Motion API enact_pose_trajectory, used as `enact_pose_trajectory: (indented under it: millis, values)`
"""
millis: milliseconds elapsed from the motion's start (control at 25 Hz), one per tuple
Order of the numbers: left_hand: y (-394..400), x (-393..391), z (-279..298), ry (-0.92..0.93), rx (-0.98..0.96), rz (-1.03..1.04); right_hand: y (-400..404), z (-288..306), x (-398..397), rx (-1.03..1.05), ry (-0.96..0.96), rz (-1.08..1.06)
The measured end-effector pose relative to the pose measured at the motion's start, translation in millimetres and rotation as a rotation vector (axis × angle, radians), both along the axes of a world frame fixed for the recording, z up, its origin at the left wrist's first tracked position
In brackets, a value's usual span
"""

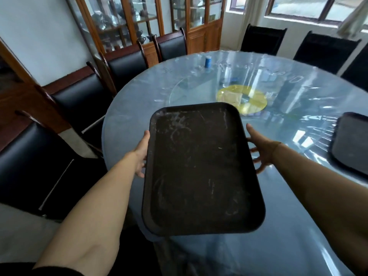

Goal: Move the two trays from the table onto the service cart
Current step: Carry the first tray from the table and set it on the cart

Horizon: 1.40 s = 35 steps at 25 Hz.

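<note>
We hold the near tray (201,168) by its two long sides. Our left hand (141,154) is clamped on the left rim, thumb along the upper edge and fingers curled beneath, out of sight. Our right hand (260,150) meets the right rim with the thumb pointing forward along the edge and the fingers spread wide below it; whether those fingers press the underside we cannot tell.

The tray is a dark brown rectangle with rounded corners and a low raised lip, its matte floor scuffed with pale scratches and smears. It sits tilted, its near end jutting past the edge of the table (139,108); we cannot tell whether its far end is touching the tabletop.

A second tray (350,144), same dark colour and rounded shape, lies flat on the table well to the right, cut off by the frame edge. That makes two trays in view.

The table is round, draped in a grey-blue cloth under a glossy, wrinkled clear plastic sheet that throws back window light. On it rests one glass turntable (191,86) with a yellow disc (242,99) at its hub, and one small blue cylinder (208,61) stands near the far edge.

Dark padded chairs (79,100) with wooden frames ring the table, seven partly visible. One wooden glass-fronted cabinet (151,22) stands behind.
</note>
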<state>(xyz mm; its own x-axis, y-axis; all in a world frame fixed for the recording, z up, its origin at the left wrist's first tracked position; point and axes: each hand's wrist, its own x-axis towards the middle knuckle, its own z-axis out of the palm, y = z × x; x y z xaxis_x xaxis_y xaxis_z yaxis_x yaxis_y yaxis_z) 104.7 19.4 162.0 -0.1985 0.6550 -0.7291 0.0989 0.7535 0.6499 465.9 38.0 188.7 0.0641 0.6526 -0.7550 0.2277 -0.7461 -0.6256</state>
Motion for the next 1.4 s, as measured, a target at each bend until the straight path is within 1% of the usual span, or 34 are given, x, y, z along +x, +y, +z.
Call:
enact_pose_trajectory:
  millis: [240,400,600,920,1160,1280,1400]
  values:
    - [-18.7,88.7,21.8,-0.011,0.030,-0.161,-78.6,13.6,87.4,0.038,0.013,-0.147]
    - [-45.2,164.6,34.1,-0.008,0.051,-0.294,-150.7,27.6,156.6,0.069,0.036,-0.260]
    - [-92.5,273.8,51.6,-0.041,0.070,-0.461,-256.5,47.0,246.6,0.099,0.006,-0.440]
    - [-189.1,468.4,64.3,-0.108,0.075,-0.821,-454.1,63.1,373.1,0.186,-0.059,-0.858]
    - [-270.2,604.4,76.5,-0.129,0.061,-1.120,-600.3,76.7,422.2,0.108,-0.121,-1.097]
    - [-306.6,665.9,75.9,-0.136,0.045,-1.267,-660.5,75.7,436.7,0.082,-0.160,-1.232]
    - [-345.7,722.1,72.6,-0.106,0.035,-1.426,-715.1,74.5,445.9,0.064,-0.159,-1.366]
